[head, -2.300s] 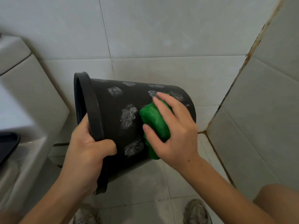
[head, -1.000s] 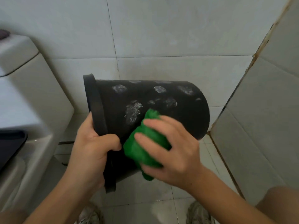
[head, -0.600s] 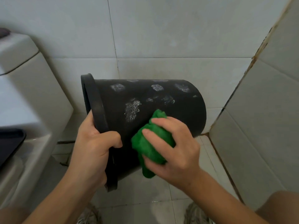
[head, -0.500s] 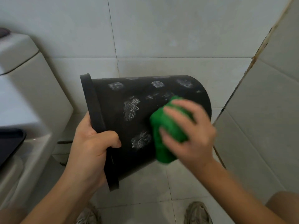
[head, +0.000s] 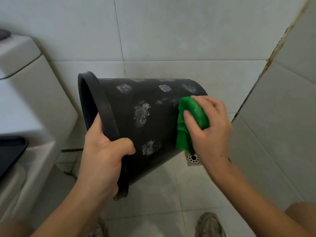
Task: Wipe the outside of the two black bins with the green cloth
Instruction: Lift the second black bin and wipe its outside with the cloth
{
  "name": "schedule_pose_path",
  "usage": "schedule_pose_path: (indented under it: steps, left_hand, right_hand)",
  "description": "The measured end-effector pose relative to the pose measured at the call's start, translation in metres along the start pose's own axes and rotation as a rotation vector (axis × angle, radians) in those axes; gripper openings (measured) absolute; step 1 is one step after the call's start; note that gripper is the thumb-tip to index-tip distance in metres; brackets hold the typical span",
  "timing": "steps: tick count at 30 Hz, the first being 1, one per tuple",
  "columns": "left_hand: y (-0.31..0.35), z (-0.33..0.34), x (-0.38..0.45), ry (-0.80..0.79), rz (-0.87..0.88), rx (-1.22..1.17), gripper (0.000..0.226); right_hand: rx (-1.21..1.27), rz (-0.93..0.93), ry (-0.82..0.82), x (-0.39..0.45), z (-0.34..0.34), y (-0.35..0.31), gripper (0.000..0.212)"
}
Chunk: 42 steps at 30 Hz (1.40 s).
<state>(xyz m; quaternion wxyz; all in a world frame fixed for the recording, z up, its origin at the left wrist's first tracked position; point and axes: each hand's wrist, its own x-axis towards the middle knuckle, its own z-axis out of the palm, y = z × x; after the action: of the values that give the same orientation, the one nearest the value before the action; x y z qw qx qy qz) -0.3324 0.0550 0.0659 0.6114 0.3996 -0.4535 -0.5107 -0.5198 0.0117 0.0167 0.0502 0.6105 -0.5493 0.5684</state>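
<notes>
While the left hand (head: 104,161) keeps its grip clenched on the bin's (head: 147,127) rim, holding it tilted above the floor (head: 162,194), the right hand (head: 209,129), grasping the bunched cloth (head: 189,120), has swept from mid-wall to the base end. White smudges (head: 142,113) remain, so this bin likely needs more passes; no second bin shows.

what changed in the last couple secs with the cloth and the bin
The right hand swept the green cloth along the black bin: from the middle of the side down toward the rim, then back out to the base end, where it presses now. A white smudge low near the rim, covered a second ago, shows again. The left hand kept its grip on the rim and the bin stayed tipped on its side.
</notes>
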Motion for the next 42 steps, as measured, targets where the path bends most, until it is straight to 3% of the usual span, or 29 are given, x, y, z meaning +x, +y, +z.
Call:
schedule_pose_path:
  steps: [2, 5, 6, 10, 16, 20, 26, 27, 31, 37, 42]
  left_hand:
    - [-0.001, 0.002, -0.001, 0.006, 0.008, -0.003, 0.056]
    - [-0.003, 0.001, -0.001, 0.004, -0.008, -0.049, 0.054]
    - [-0.003, 0.001, -0.001, 0.002, -0.015, -0.053, 0.054]
    - [-0.004, 0.003, 0.002, -0.009, 0.023, -0.015, 0.056]
    - [-0.005, -0.001, -0.002, -0.021, 0.0, -0.031, 0.057]
    - [-0.004, 0.0, -0.003, -0.014, 0.01, 0.024, 0.058]
    - [-0.004, -0.001, -0.005, -0.008, -0.021, -0.036, 0.054]
    - [-0.004, -0.002, -0.004, 0.001, -0.025, -0.04, 0.054]
    - [-0.001, -0.001, -0.004, 0.041, 0.017, -0.029, 0.054]
    - [-0.004, 0.0, -0.006, -0.001, -0.032, -0.03, 0.055]
    - [-0.006, -0.001, -0.004, -0.006, 0.003, 0.011, 0.058]
  right_hand:
    - [-0.004, -0.177, -0.018, -0.022, 0.006, -0.015, 0.038]
    - [0.018, -0.626, -0.139, -0.05, 0.009, -0.027, 0.035]
    - [0.011, -0.676, -0.16, -0.045, 0.008, -0.023, 0.036]
    - [0.032, -0.412, -0.057, -0.028, 0.006, -0.019, 0.033]
    - [0.001, -0.596, -0.12, -0.038, 0.007, -0.023, 0.03]
    - [0.031, -0.306, -0.042, -0.02, 0.003, -0.017, 0.03]
    - [0.026, -0.81, -0.136, -0.055, 0.008, -0.021, 0.031]
    - [-0.006, -0.795, -0.135, -0.047, 0.007, -0.016, 0.031]
    - [0.021, -0.398, -0.047, -0.025, 0.003, -0.01, 0.032]
    - [0.018, -0.783, -0.134, -0.05, 0.009, -0.026, 0.033]
    - [0.014, -0.426, -0.04, -0.033, 0.008, -0.023, 0.027]
